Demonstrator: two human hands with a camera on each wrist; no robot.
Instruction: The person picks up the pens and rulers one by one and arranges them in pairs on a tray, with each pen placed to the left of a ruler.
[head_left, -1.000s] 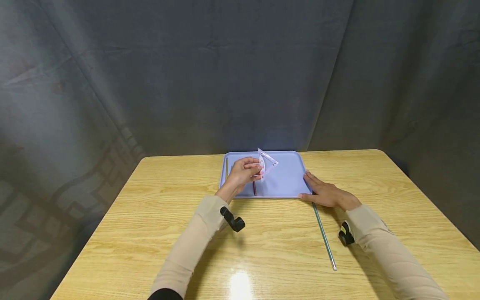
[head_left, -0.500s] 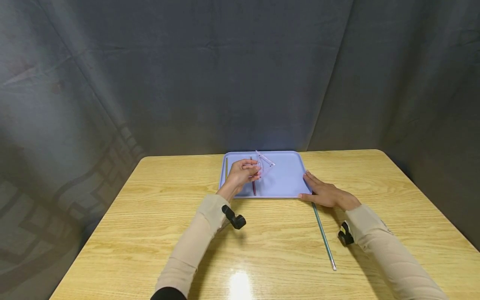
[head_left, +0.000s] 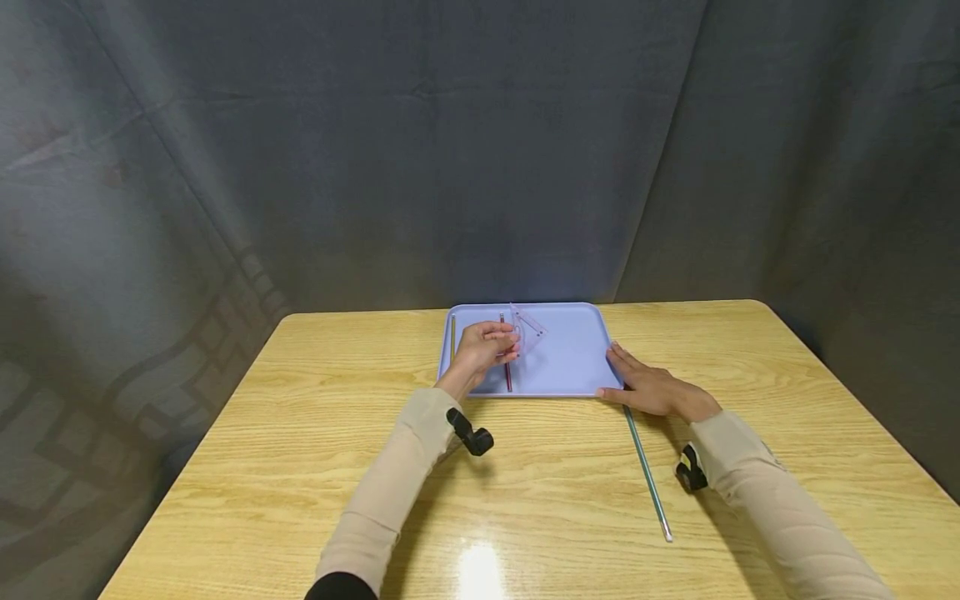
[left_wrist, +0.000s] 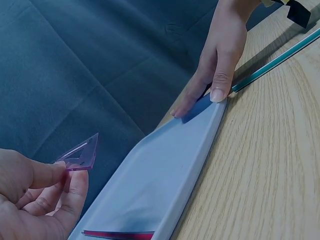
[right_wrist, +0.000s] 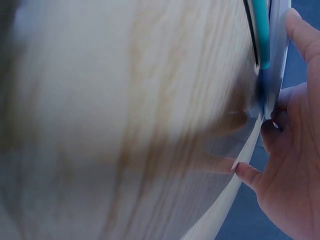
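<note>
My left hand (head_left: 495, 343) hovers over the left half of a light blue tray (head_left: 573, 367) and pinches a clear pink set square (head_left: 528, 327) by one corner. The left wrist view shows the set square (left_wrist: 80, 154) between thumb and fingertips, held above the tray (left_wrist: 165, 170). A red pencil (head_left: 507, 372) lies in the tray under that hand. My right hand (head_left: 647, 385) lies flat at the tray's near right corner, its thumb on the rim (left_wrist: 218, 95). A long teal rod (head_left: 647, 472) runs from under that hand toward me.
A yellow pencil (head_left: 453, 332) lies along the tray's left rim. The tray sits at the far middle of a wooden table (head_left: 300, 467). A dark grey curtain (head_left: 480, 150) hangs behind the table. The table's edges fall off at left and right.
My left hand has lowered the set square a little toward the tray and tilted it flatter. The right hand and the rod have stayed put.
</note>
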